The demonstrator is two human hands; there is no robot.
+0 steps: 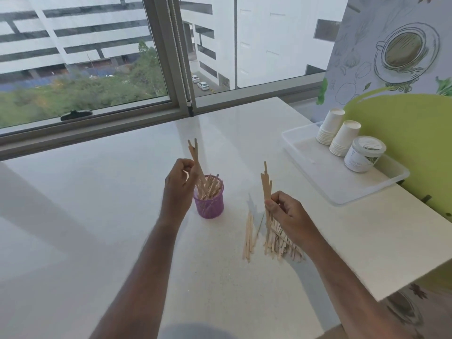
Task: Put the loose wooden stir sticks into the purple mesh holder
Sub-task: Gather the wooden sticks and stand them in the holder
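The purple mesh holder (pixel 209 204) stands upright mid-table with several wooden stir sticks inside. My left hand (pixel 179 185) is just left of it, pinching a few stir sticks (pixel 193 151) whose lower ends dip into the holder. My right hand (pixel 287 215) is to the right of the holder, closed on a small upright bundle of stir sticks (pixel 266 185). Below that hand a loose pile of stir sticks (pixel 274 238) lies on the white table (pixel 122 192), partly hidden by my wrist.
A clear plastic tray (pixel 327 174) at the right holds two stacks of white paper cups (pixel 338 132) and a white lidded jar (pixel 364 155). A window runs along the far edge. A green chair back (pixel 415 143) stands behind the tray.
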